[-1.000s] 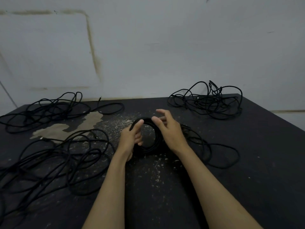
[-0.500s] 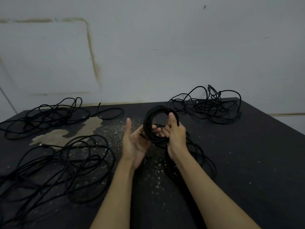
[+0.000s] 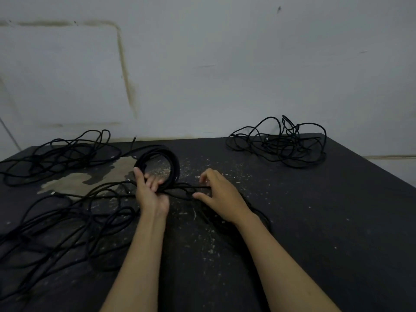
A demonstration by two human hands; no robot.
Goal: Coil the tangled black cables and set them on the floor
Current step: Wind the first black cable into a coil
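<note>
From the head camera, the left hand (image 3: 151, 194) grips the bottom of a neat black coil (image 3: 167, 161), holding it upright above the dark table (image 3: 337, 221), fingers wrapped round the bundled loops. A loose strand (image 3: 193, 188) runs from the coil's base rightward to the right hand (image 3: 221, 194), which pinches it between thumb and fingertips, the other fingers spread (palm facing down). More slack cable (image 3: 261, 216) trails behind the right wrist on the table. A large tangle (image 3: 67, 221) sprawls at the near left, another tangle (image 3: 56, 154) lies at the far left by the wall, and a third tangle (image 3: 281, 143) sits at the far right corner. Pale specks and a worn patch (image 3: 90, 179) mark the table top.
</note>
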